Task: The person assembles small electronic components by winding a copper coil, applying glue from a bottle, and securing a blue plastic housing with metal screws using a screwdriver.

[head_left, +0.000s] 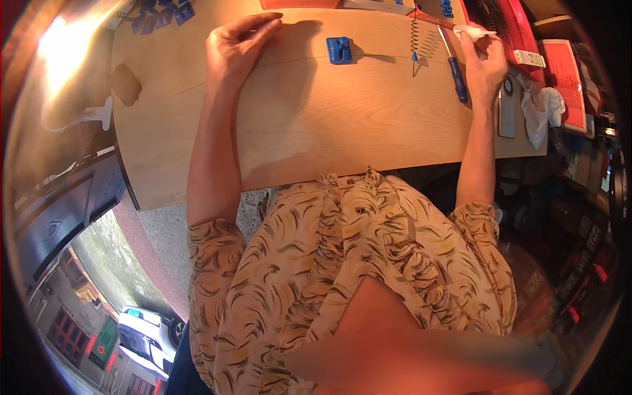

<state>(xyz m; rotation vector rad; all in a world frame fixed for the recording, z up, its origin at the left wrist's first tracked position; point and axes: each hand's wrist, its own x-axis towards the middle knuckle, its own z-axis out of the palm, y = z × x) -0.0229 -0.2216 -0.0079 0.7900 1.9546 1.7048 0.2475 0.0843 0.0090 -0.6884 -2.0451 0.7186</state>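
Note:
My right hand (486, 64), at the far right of the table, grips a small white bottle with a pointed nozzle (473, 31) between thumb and fingers. Its nozzle points to the right. My left hand (240, 47) rests over the left part of the table, fingers stretched to the right and thumb a little apart from them, with nothing visible in it. Between the hands a small blue plastic part (340, 51) sits on the wooden table (342, 118). Just left of my right hand lies a screwdriver with a blue handle (457, 80).
A dark coiled cord with a blue tip (415, 58) hangs above the table. Several blue parts (161, 14) lie at the far left. A red bin (517, 29), a phone (506, 112) and crumpled white tissue (541, 105) are on the right. A bright lamp (59, 46) shines at left.

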